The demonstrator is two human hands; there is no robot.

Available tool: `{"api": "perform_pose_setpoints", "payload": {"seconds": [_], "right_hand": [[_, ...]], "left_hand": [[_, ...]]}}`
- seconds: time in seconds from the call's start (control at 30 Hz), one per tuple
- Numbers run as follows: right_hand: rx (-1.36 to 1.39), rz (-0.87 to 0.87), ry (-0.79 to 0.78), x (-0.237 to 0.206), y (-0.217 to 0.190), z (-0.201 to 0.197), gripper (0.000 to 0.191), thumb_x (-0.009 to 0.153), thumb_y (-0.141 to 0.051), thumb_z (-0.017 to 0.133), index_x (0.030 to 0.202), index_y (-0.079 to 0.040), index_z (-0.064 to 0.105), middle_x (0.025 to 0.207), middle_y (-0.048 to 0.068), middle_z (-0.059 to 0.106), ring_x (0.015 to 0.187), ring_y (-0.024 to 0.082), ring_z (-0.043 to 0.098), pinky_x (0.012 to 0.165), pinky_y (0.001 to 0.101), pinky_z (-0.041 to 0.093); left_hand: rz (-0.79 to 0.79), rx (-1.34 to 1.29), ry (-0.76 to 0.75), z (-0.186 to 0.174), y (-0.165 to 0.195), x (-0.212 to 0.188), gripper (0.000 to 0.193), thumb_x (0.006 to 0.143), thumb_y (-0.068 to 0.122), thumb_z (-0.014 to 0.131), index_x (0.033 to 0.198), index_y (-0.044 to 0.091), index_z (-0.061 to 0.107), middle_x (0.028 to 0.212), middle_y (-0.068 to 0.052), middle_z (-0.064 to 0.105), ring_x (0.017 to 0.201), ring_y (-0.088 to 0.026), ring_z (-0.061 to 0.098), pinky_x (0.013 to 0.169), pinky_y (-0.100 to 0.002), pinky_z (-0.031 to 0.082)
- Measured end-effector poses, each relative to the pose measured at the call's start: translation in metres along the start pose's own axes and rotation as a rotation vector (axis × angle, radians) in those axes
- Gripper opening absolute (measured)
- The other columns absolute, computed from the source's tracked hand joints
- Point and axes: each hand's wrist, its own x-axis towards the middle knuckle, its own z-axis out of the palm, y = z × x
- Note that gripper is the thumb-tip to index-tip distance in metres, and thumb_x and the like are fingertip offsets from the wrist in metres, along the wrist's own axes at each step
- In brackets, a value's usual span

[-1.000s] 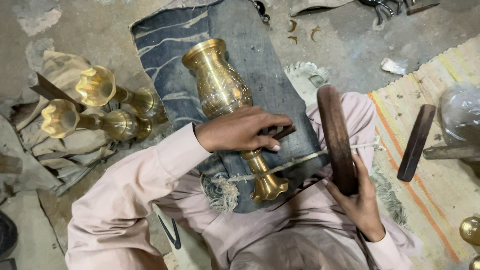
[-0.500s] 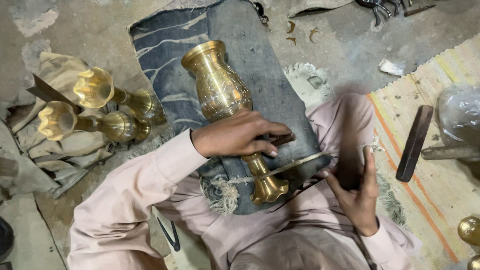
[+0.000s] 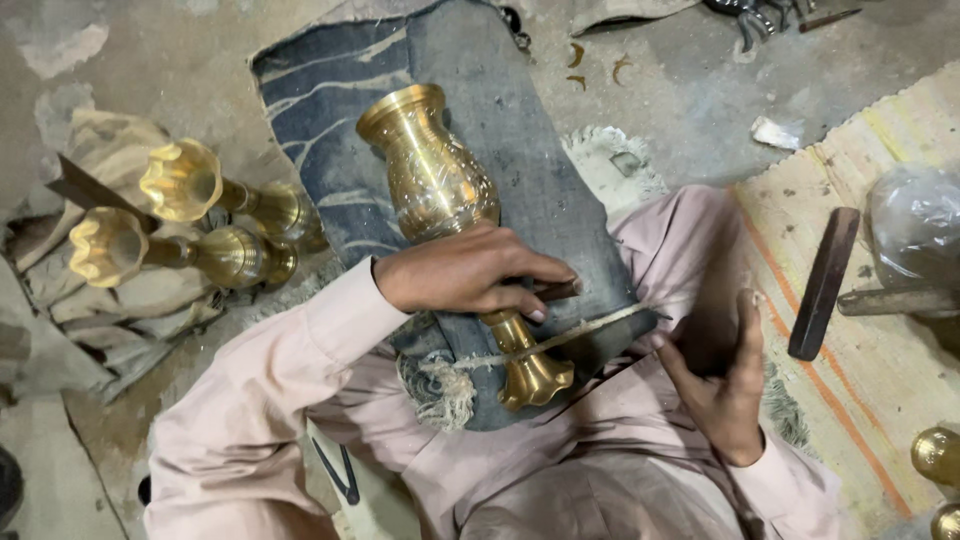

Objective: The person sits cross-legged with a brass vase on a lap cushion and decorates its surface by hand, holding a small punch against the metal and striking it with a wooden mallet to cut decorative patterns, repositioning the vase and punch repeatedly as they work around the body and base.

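Observation:
An engraved brass vase [image 3: 432,180] lies on its side on a blue-grey cloth [image 3: 520,110] over my lap, its mouth pointing away and its foot [image 3: 535,375] toward me. My left hand [image 3: 465,270] rests on the vase's stem and grips a small dark chisel [image 3: 556,291], whose tip pokes out to the right. My right hand [image 3: 722,395] is closed around a dark wooden mallet [image 3: 712,300], blurred by motion, just right of the chisel. A thin metal strip [image 3: 590,325] lies across the cloth below the chisel.
Two more brass vases [image 3: 185,182] [image 3: 115,245] lie on beige cloth at the left. On the striped mat [image 3: 900,130] at the right lie a dark wooden stick [image 3: 822,283] and a plastic-wrapped bundle [image 3: 915,230]. Brass knobs [image 3: 937,455] sit at the bottom right.
The wooden mallet in my right hand has swung down from a raised, sharply seen position to a blurred one near the chisel. My left hand and the vase have stayed put.

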Motion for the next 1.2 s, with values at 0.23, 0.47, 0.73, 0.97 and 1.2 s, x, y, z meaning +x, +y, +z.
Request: {"api": "perform_pose_setpoints", "payload": {"seconds": [0.23, 0.47, 0.73, 0.97, 1.2], "right_hand": [[-0.162, -0.263, 0.127, 0.009, -0.004, 0.000, 0.073, 0.082, -0.013, 0.079, 0.138, 0.011, 0.039, 0.091, 0.013, 0.061, 0.074, 0.024, 0.062, 0.068, 0.0359, 0.052], [-0.169, -0.054, -0.020, 0.002, 0.011, 0.002, 0.037, 0.083, -0.012, 0.083, 0.112, -0.001, 0.062, 0.087, 0.010, 0.070, 0.076, 0.016, 0.070, 0.070, 0.0325, 0.056], [-0.146, -0.197, 0.180, 0.007, 0.004, -0.003, 0.071, 0.078, -0.008, 0.082, 0.136, 0.004, 0.043, 0.097, 0.016, 0.062, 0.083, 0.030, 0.063, 0.075, 0.0396, 0.053], [-0.507, -0.317, -0.105, 0.010, 0.030, -0.022, 0.076, 0.075, -0.002, 0.084, 0.143, -0.009, 0.051, 0.096, 0.018, 0.069, 0.083, 0.031, 0.070, 0.073, 0.0400, 0.055], [-0.200, -0.301, 0.038, 0.012, 0.048, -0.032, 0.081, 0.092, -0.005, 0.082, 0.157, -0.004, 0.035, 0.104, 0.016, 0.069, 0.082, 0.025, 0.069, 0.073, 0.0347, 0.056]], "left_hand": [[-0.034, 0.016, -0.027, 0.000, -0.001, 0.002, 0.050, 0.088, 0.033, 0.075, 0.130, 0.006, 0.066, 0.109, -0.011, 0.078, 0.092, -0.028, 0.076, 0.077, -0.041, 0.056], [-0.018, -0.011, -0.056, 0.001, -0.011, 0.000, 0.048, 0.090, 0.034, 0.073, 0.130, 0.008, 0.067, 0.115, -0.009, 0.077, 0.092, -0.024, 0.078, 0.080, -0.038, 0.059], [-0.064, -0.038, -0.102, 0.004, -0.014, -0.003, 0.051, 0.090, 0.033, 0.072, 0.132, 0.006, 0.066, 0.111, -0.010, 0.079, 0.088, -0.026, 0.078, 0.078, -0.040, 0.060], [-0.163, 0.074, 0.018, 0.004, 0.003, -0.003, 0.043, 0.094, 0.033, 0.072, 0.127, 0.006, 0.068, 0.100, -0.015, 0.078, 0.085, -0.030, 0.076, 0.079, -0.044, 0.057], [-0.127, 0.074, 0.174, 0.013, 0.008, -0.011, 0.049, 0.092, 0.030, 0.071, 0.131, 0.001, 0.065, 0.110, -0.019, 0.075, 0.085, -0.034, 0.075, 0.076, -0.044, 0.056]]}}
